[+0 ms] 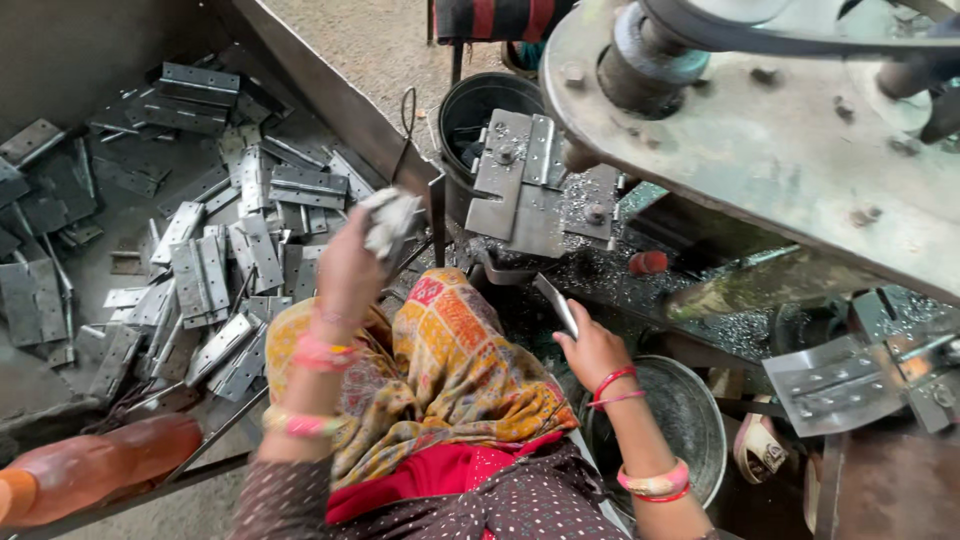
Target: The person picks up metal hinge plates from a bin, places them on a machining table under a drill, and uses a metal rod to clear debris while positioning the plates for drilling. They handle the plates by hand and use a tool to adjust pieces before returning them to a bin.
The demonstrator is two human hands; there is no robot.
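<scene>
R hand (pixel 592 350) is clamped on a flat steel hinge plate (pixel 555 303), fingers wrapped round its lower end, plate sticking up and away twd upper-left. Long axis runs diagonal, roughly lower-right to upper-left, tip aimed at the machine's hinge-shaped jig (pixel 520 185) just beyond it. Plate tip and jig are near but apart; the small gap between has loose metal chips and a bent bracket edge. L hand (pixel 350 270) is raised over the lap, closed on a crumpled pale rag/wad (pixel 390 220); motion blur, so can't tell exact grip. L hand sits beside the tray wall (pixel 330 95) of the big bin, where a pile of loose hinges (pixel 215 265) lies well to the left. So R hand is clearly nearer the jig, L nearer the bin. Room: tight overhead, since the big machine plate w/ pulley (pixel 760 130) overhangs the right side; black bucket (pixel 475 110) behind the jig; round metal pan (pixel 680 410) sits low, just right of the R wrist. Patterned cloth (pixel 450 370) over the lap between both hands. Open lane is straight fwd from the R hand to the jig; sideways space is blocked by the machine frame on the right.
</scene>
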